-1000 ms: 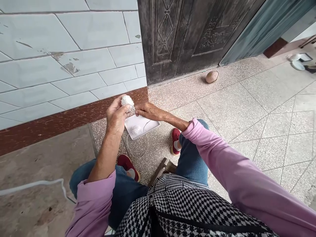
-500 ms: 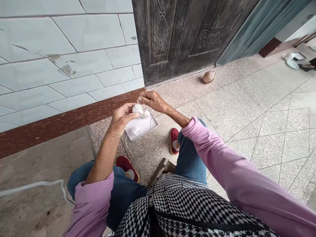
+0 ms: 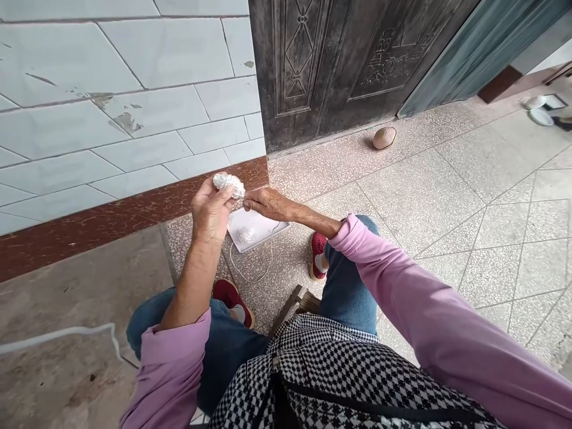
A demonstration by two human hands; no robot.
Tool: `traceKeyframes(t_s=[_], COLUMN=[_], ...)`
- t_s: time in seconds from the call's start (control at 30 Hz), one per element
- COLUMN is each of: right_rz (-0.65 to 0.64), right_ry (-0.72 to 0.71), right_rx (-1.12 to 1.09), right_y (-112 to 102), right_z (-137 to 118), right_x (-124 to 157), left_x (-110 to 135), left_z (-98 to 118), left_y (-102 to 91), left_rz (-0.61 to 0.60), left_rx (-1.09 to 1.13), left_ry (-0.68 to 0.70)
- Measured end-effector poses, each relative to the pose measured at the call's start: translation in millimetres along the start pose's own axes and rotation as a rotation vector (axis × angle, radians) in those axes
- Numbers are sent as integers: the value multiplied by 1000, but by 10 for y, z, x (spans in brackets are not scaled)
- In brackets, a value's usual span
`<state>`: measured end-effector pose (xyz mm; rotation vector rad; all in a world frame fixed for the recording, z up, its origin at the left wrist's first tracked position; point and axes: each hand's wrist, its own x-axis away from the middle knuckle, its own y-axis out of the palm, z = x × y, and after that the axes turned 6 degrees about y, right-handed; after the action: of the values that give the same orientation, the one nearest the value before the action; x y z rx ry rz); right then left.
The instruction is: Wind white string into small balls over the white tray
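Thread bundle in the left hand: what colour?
The bundle is white, in the head view.

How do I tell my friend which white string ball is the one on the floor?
Start at the dark carved door, then look down at the speckled floor. A flat white tray lies there, holding a small ball of white string. It is neat and round, unlike the lumpy white bundle held in the left hand.

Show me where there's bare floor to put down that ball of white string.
Open terrazzo floor lies right of the right shoe, below the dark door. A narrower patch runs between the white tray and the door's foot. It's crowded at the tray: left hand, right hand, a string ball, a string loop.
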<state>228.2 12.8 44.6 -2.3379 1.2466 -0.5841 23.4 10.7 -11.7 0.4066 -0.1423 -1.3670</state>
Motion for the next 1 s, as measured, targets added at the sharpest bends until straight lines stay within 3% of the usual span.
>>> traceKeyframes(t_s=[0.23, 0.33, 0.43, 0.63, 0.77, 1.0], right_rz=[-25, 76, 152, 184, 201, 169], right_ry=[-65, -56, -17, -9, 11, 37], right_rx=[-25, -86, -116, -144, -162, -78], right_y=[-136, -291, -386, -342, -273, -155], right_z=[-117, -118, -90, -10, 3, -32], right_x=[88, 102, 109, 66, 22, -51], left_x=[-22, 45, 125, 161, 177, 87], left_z=[-23, 47, 109, 145, 154, 102], left_y=[-13, 36, 73, 69, 93, 74], left_rz=[40, -84, -208, -299, -277, -137], left_rx=[-178, -282, -221, -67, -2, -5], left_ry=[63, 23, -84, -147, -145, -53])
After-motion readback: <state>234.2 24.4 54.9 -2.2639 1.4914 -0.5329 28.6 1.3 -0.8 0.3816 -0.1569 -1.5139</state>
